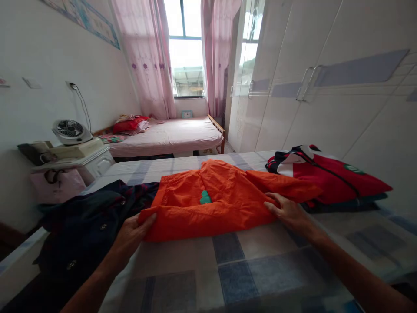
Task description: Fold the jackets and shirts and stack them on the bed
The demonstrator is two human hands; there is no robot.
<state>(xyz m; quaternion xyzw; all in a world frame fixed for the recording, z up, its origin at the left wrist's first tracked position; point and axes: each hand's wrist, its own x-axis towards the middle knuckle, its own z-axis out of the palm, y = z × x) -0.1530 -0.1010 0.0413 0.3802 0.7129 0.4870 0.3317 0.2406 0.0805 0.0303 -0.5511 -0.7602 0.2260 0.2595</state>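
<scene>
Apparently mid-fold, we pinch the orange garment (224, 208) on the bed (231, 269), left hand (135, 230) at its near-left corner, right hand (288, 213) on its right edge; the next move probably calls for even tension.

No text, brand or number can be read. Marks on green patch (354, 168) of red jacket (339, 180), right of frame, blurred; small blue-framed object (186, 114), upper middle, too small to be read.
</scene>
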